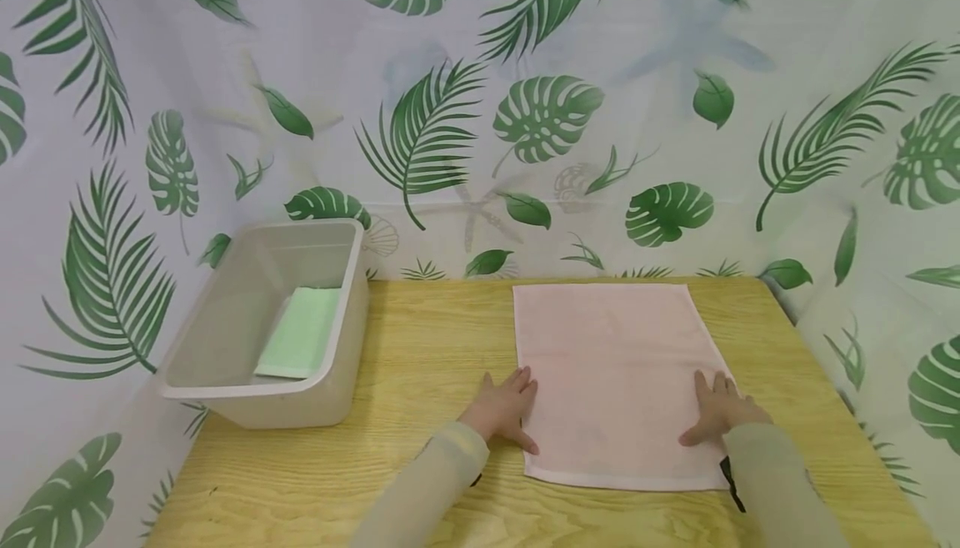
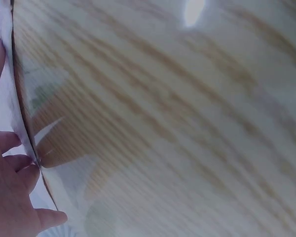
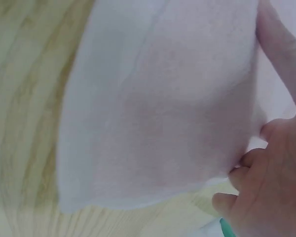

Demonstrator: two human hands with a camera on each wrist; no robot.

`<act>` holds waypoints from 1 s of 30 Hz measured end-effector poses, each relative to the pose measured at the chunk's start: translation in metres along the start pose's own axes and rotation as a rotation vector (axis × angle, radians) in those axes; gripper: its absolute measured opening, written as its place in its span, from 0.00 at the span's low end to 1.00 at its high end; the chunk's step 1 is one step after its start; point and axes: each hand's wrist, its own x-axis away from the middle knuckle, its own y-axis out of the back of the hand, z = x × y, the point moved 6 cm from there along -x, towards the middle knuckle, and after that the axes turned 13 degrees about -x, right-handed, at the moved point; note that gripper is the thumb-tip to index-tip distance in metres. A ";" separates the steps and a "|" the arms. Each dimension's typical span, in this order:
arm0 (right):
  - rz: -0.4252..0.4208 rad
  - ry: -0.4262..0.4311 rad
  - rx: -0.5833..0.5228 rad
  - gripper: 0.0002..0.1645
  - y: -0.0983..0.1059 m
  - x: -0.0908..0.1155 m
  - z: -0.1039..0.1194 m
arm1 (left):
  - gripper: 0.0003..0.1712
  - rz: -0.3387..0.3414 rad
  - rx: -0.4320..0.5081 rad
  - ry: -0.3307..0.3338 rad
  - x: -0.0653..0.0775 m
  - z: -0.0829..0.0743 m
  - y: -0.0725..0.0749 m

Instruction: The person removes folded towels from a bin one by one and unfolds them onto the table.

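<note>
A pale pink towel (image 1: 611,381) lies spread flat on the wooden table, a lighter band along its near edge. My left hand (image 1: 504,408) rests at the towel's left edge, fingers spread and thumb toward the near corner. In the left wrist view, the fingertips of that hand (image 2: 12,182) meet the towel's edge (image 2: 22,108). On the opposite side, my right hand (image 1: 720,410) touches the right edge with its fingers apart. The right wrist view shows the right hand (image 3: 274,182) along the border of the towel (image 3: 177,108), thumb lying over the cloth.
To the left stands a light grey plastic basin (image 1: 352,314) with a folded light green cloth (image 1: 300,335) in it. The wooden table (image 1: 435,323) ends at a leaf-printed curtain (image 1: 450,123) behind and on both sides.
</note>
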 end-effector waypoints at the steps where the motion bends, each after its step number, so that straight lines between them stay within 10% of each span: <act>1: 0.006 -0.011 0.001 0.75 0.000 0.000 0.000 | 0.63 -0.001 0.002 -0.002 0.000 0.000 0.000; 8: -0.049 -0.016 0.007 0.58 -0.009 -0.006 0.031 | 0.66 0.003 0.026 -0.006 0.008 0.002 0.005; 19: -0.159 -0.050 -0.123 0.73 -0.057 -0.042 0.093 | 0.67 0.071 -0.024 0.024 0.010 -0.002 0.007; 30: -0.143 -0.076 -0.127 0.76 -0.058 -0.045 0.098 | 0.64 0.050 -0.041 0.007 0.011 -0.013 0.007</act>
